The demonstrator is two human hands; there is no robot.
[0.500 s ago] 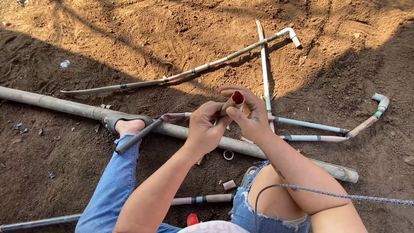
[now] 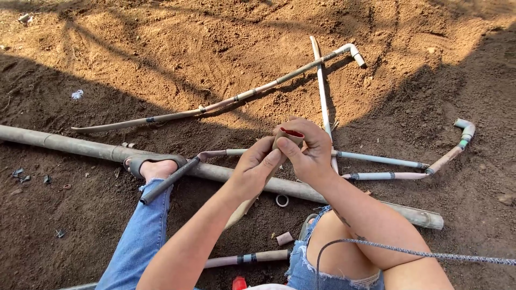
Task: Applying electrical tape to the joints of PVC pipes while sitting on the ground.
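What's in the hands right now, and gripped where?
Both hands hold one short tan pipe piece with a red inner rim. The right hand wraps its upper end; the left hand pinches its side just below with fingertips.

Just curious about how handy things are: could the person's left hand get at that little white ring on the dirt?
Probably yes. The white ring lies in the open just below the left hand, uncovered, though both hands now hold a small pipe piece.
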